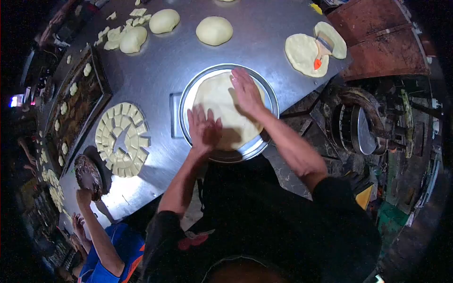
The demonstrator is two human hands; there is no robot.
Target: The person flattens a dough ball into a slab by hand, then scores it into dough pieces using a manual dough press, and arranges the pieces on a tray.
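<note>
Flat round dough [214,96] lying inside round metal pan [272,106], left hand [204,129] palm-down at the pan's near side, fingers spread, grasping nothing, right hand [246,92] flat over the pan's middle, fingers straight, dough under both, dough balls [214,30] beyond the pan

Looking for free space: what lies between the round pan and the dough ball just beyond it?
Only bare steel table shows between the pan and the dough ball, in the head view.
</note>
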